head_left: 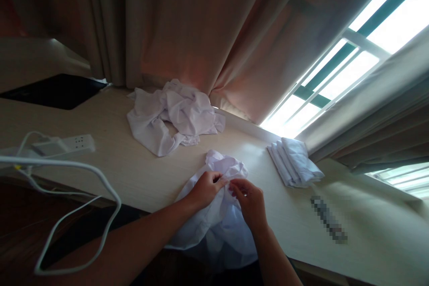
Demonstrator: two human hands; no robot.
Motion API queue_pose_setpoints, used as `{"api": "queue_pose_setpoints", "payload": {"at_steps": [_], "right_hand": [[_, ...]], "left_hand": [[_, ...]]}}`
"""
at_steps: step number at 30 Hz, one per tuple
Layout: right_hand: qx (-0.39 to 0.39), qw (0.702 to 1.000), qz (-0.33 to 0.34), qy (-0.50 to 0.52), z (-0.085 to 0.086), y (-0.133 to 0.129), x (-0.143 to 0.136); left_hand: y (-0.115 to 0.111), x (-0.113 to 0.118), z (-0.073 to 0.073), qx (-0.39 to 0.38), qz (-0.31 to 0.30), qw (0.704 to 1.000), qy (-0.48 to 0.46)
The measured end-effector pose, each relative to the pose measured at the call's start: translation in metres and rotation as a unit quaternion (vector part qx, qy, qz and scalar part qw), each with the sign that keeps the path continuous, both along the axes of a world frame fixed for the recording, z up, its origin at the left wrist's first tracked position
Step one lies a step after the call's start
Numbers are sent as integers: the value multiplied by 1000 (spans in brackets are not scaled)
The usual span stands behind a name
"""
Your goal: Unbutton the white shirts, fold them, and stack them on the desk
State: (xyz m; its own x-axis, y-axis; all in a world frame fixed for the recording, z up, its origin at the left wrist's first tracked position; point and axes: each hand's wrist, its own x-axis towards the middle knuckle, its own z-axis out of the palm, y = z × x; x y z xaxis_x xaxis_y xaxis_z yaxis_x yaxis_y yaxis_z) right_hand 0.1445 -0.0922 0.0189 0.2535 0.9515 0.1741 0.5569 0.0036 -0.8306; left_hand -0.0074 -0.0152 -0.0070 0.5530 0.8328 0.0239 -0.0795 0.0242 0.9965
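As far as I can judge, the crumpled white heap (187,114) by the desk's (114,156) back edge is unfolded; my left hand (205,191) pinches a rumpled white cloth (212,216) at the near edge, and my right hand (252,203) pinches it too. Rightward, near the back edge, only the stacked cloths (295,163) look finished, folded neatly.

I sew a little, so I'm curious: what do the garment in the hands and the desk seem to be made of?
The white garment looks like thin woven cloth, perhaps a cotton blend, with a matte finish: it creases softly and drapes over the edge. The desk seems to be pale wood or wood-look laminate, smooth with a slight sheen where window light falls.
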Motion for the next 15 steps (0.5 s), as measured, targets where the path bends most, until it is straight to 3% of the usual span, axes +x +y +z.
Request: {"api": "queue_pose_setpoints", "payload": {"at_steps": [5,11,15], "right_hand": [[2,1000,-5,12,0,0,2],[19,999,-15,27,5,-3,-3],[27,999,-18,26,8,-5,-5]], "left_hand": [[1,-1,1,-10,-2,1000,-5],[4,-5,-2,-57,-52,995,-59],[4,-8,5,-79,-76,991,-80]]}}
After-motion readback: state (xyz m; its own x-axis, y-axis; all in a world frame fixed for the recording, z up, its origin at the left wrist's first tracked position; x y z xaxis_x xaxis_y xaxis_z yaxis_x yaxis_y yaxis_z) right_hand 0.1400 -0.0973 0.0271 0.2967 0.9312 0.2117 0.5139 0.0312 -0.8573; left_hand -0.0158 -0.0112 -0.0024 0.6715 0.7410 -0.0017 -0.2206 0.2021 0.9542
